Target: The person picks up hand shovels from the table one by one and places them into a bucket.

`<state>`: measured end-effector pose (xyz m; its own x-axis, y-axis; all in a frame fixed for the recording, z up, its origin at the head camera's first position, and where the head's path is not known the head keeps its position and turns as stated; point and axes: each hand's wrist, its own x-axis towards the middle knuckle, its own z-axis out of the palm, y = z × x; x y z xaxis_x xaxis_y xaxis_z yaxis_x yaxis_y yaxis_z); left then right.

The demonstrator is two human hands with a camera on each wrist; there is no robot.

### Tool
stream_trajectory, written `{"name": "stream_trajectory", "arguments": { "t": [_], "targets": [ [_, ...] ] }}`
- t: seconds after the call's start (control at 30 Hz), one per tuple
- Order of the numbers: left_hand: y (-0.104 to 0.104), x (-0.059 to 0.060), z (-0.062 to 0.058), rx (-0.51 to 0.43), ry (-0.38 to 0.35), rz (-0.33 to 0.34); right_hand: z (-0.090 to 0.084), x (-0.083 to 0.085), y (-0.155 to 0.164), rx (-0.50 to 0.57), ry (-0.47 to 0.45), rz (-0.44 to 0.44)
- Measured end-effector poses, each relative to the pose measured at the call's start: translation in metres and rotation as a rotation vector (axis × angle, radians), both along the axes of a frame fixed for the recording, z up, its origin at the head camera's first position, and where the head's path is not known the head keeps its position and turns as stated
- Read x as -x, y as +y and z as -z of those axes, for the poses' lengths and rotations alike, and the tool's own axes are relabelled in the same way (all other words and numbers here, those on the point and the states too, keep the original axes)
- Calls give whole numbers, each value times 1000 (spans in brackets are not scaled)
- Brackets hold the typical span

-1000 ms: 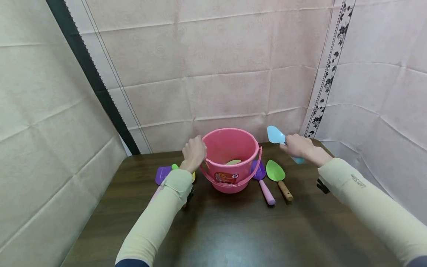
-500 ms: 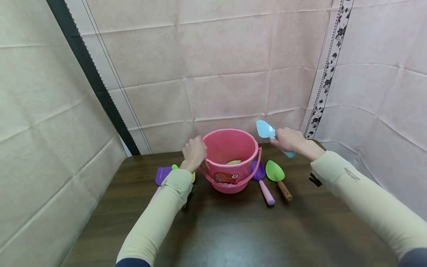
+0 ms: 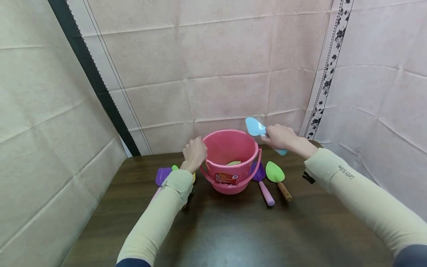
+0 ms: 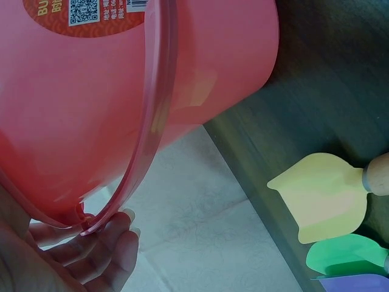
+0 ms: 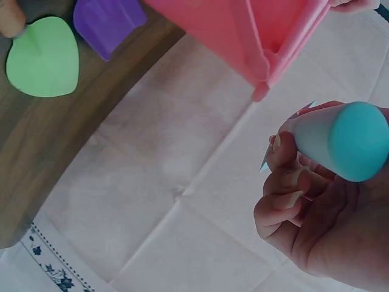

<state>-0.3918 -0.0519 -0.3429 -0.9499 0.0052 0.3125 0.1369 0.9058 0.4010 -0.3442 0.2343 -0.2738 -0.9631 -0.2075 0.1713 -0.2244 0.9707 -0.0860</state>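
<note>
A pink bucket point(image 3: 217, 167) stands on the dark wooden table, its handle hanging down at the front. My left hand point(image 3: 195, 153) grips the bucket's left rim, fingers curled at the handle joint in the left wrist view. My right hand point(image 3: 280, 137) holds a small trowel point(image 3: 255, 127) by its handle, raised near the bucket's right rim. Its light blue blade points left toward the opening, and its handle end point(image 5: 361, 141) is turquoise. Low inside the bucket shows something pale yellow-green point(image 3: 234, 162), mostly hidden by the front wall.
To the bucket's right lie a purple shovel point(image 3: 267, 193) and a green trowel point(image 3: 275, 171) with a wooden handle. On the left are another purple shovel point(image 3: 163, 175), a yellow shovel point(image 4: 328, 198) and a green one point(image 4: 346, 252). Cloth hangs behind the table point(image 3: 227, 233).
My right hand has carried the blue trowel leftward and slightly up, bringing its blade to the bucket's right rim. The left hand and the bucket have stayed in place.
</note>
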Motion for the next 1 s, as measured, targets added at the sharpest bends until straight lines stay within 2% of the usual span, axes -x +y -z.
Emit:
{"name": "stream_trajectory", "arguments": {
  "t": [0.33,0.6,0.83,1.0],
  "targets": [
    [1,1,-2,-11,-8,-14,-5,0,-20,13,26,-76],
    [0,3,2,20,32,-23,-4,3,-37,-8,-5,-147],
    [0,2,3,13,33,-21,-1,9,-55,-30,-54,-199],
    [-1,2,2,14,36,-13,2,14,-65,-57,-80,-206]
  ]
}}
